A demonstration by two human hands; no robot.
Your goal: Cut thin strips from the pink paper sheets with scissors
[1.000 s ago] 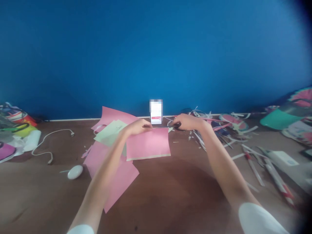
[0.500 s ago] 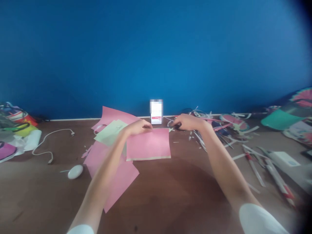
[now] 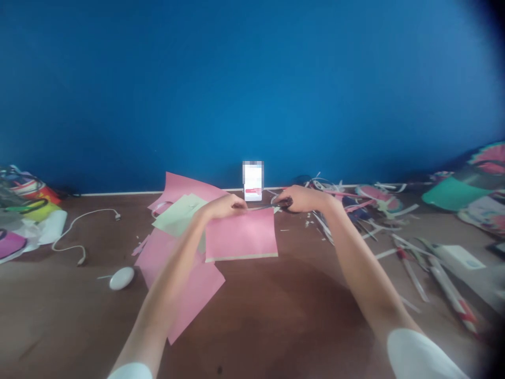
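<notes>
Left hand [image 3: 226,205]: pinching the pink sheet [image 3: 241,234] by its far edge.
Right hand [image 3: 303,199]: gripping one pair of scissors [image 3: 264,207], blades lying along that edge.
Room: brown table [image 3: 276,316] stretching bodyward from both hands.
In the way: one phone [image 3: 253,181] standing just beyond, between them.
Right: paper scraps [image 3: 405,210] crowding.
Left: two pink pieces [image 3: 199,300] lying, green paper [image 3: 178,217] between.

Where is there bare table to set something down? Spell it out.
Bare table lies nearer than the held pink sheet, left of the right forearm, and at front left, nearer than the white oval object. Crowded: the right side, with paper strips, and the far-left pile.
</notes>
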